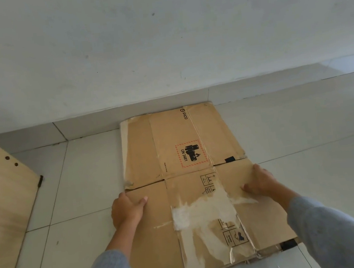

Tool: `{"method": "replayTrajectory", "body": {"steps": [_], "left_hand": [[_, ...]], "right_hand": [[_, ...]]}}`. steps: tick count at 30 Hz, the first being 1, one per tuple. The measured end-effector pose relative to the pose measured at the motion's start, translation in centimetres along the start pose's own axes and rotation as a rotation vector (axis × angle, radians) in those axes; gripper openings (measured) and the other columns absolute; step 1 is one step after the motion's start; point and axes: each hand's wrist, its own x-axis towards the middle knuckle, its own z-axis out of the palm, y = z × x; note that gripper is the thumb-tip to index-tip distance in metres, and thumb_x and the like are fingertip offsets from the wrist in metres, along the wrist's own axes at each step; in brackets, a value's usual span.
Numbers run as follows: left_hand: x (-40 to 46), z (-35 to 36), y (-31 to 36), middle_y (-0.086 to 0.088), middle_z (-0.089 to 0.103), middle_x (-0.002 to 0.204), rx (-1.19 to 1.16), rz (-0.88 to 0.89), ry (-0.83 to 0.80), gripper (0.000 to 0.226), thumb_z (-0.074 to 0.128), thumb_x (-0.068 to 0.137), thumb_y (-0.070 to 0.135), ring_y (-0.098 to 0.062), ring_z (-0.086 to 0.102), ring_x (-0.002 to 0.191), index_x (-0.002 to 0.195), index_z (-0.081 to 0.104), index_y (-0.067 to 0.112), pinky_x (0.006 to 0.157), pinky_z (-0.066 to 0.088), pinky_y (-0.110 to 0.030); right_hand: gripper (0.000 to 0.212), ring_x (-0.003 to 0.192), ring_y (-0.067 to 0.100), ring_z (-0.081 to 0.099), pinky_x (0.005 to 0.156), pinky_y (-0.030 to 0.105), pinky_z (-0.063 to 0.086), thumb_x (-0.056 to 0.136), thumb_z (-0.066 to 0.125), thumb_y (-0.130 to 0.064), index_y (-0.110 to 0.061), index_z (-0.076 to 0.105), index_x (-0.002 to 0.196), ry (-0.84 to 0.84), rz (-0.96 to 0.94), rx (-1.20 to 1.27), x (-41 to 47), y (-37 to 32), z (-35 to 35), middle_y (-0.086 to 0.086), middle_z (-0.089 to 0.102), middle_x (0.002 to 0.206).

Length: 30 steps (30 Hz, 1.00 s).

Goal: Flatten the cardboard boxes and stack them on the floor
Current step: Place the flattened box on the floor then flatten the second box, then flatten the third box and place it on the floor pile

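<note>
A flattened brown cardboard box (pixel 161 234) with torn white tape patches fills the lower middle of the head view. My left hand (pixel 127 210) grips its left edge, thumb on top. Across from it, my right hand (pixel 260 182) holds the right edge near the far corner. Beneath and beyond it lies another flattened cardboard box (pixel 179 142), printed with PICO and a red UN 3481 label, flat on the white tiled floor (pixel 304 132) close to the wall. The held box overlaps the near end of that one.
A white wall (pixel 160 36) with a low tiled skirting runs across the back. A light wooden panel (pixel 2 197) with a dark bracket stands at the left edge. Tiled floor extends to the left and right of the boxes.
</note>
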Motion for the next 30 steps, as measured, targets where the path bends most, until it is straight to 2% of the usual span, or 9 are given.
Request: {"method": "replayTrajectory", "body": {"steps": [6, 10, 13, 22, 26, 30], "left_hand": [[-0.2, -1.3, 1.9, -0.019, 0.045, 0.134, 0.112, -0.018, -0.067, 0.065, 0.066, 0.082, 0.03, -0.038, 0.048, 0.121, 0.132, 0.037, 0.002, 0.092, 0.045, -0.045], [-2.5, -4.9, 4.8, -0.016, 0.048, 0.126, 0.214, 0.097, 0.03, 0.042, 0.057, 0.087, 0.025, -0.034, 0.053, 0.112, 0.122, 0.046, 0.005, 0.082, 0.046, -0.041], [-5.4, -10.4, 8.6, -0.013, 0.048, 0.125, 0.276, 0.229, 0.09, 0.035, 0.052, 0.09, 0.025, -0.032, 0.057, 0.105, 0.119, 0.049, 0.007, 0.077, 0.044, -0.038], [-15.0, -38.9, 22.9, -0.009, 0.056, 0.112, 0.309, 0.531, 0.242, 0.025, 0.046, 0.091, 0.022, -0.028, 0.058, 0.101, 0.11, 0.058, 0.01, 0.078, 0.044, -0.036], [-18.2, -51.7, 26.1, -0.007, 0.06, 0.107, 0.317, 0.596, 0.312, 0.024, 0.045, 0.091, 0.023, -0.026, 0.059, 0.096, 0.106, 0.06, 0.011, 0.077, 0.046, -0.035], [-21.0, -62.1, 26.9, -0.007, 0.063, 0.103, 0.259, 0.611, 0.386, 0.024, 0.045, 0.091, 0.021, -0.026, 0.06, 0.094, 0.103, 0.063, 0.012, 0.069, 0.041, -0.031]], "right_hand": [[0.069, 0.129, 0.036, 0.038, 0.103, 0.041, 0.036, 0.086, 0.064, -0.021, -0.002, 0.026, 0.14, 0.069, -0.071, 0.004, -1.1, -0.6, -1.7, 0.022, 0.034, 0.141], [0.062, 0.129, 0.034, 0.039, 0.103, 0.038, 0.037, 0.089, 0.059, -0.016, -0.002, 0.029, 0.141, 0.144, -0.197, -0.005, -3.0, -3.3, -5.2, 0.02, 0.035, 0.142], [0.055, 0.127, 0.032, 0.044, 0.102, 0.038, 0.04, 0.089, 0.058, -0.018, -0.005, 0.036, 0.138, 0.19, -0.295, -0.032, -6.3, -7.2, -9.8, 0.016, 0.039, 0.141], [0.03, 0.108, 0.025, 0.057, 0.09, 0.037, 0.048, 0.09, 0.056, -0.02, -0.011, 0.055, 0.119, 0.327, -0.524, 0.038, -25.0, -24.8, -29.7, 0.009, 0.058, 0.122], [0.022, 0.101, 0.024, 0.06, 0.087, 0.037, 0.05, 0.09, 0.055, -0.021, -0.013, 0.06, 0.11, 0.376, -0.592, 0.083, -34.8, -32.5, -36.5, 0.007, 0.062, 0.114], [0.021, 0.1, 0.023, 0.061, 0.085, 0.035, 0.051, 0.09, 0.055, -0.021, -0.013, 0.061, 0.108, 0.424, -0.684, 0.092, -43.4, -39.0, -40.1, 0.006, 0.063, 0.112]]}}
